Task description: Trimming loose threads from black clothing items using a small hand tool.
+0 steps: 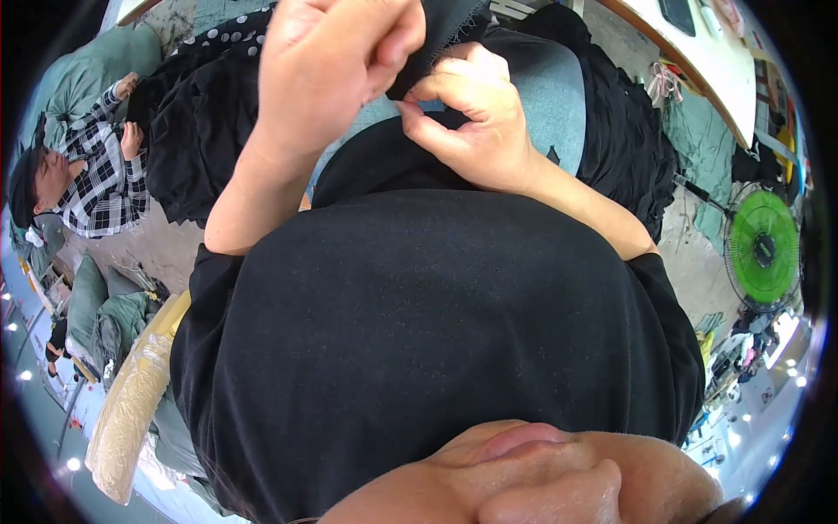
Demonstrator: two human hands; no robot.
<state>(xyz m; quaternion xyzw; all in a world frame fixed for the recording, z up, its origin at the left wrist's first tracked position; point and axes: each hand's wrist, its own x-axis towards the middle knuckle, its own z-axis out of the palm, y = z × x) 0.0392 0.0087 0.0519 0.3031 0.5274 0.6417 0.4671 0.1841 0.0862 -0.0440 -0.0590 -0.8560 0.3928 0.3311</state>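
In the head view, my left hand (336, 74) is raised high, close to the camera, and its fingers (393, 44) are clenched on the edge of a dark cloth (441, 26). I hold it up like this, I think, so that the edge stays stretched and I can see it well. My right hand (471, 122) is just beside it, a little lower. Its thumb and first finger pinch together at the same edge, where the cloth comes down from the left hand; the other fingers are curled in. The pinch looks very fine, as for a thread or a small fold, but what is between the tips is too small to tell.

The dark cloth hangs from my two hands in front of my chest, and the rest of it seems to fall on my lap, over a grey-blue cloth (550, 96) that lies there. My black shirt (419, 332) fills the middle of the picture.

On my left a person in a checked shirt (105, 183) sits by a heap of black fabric (196, 131). On my right a green fan (761, 244) stands on the floor, and a bench (707, 61) runs along the upper right edge.
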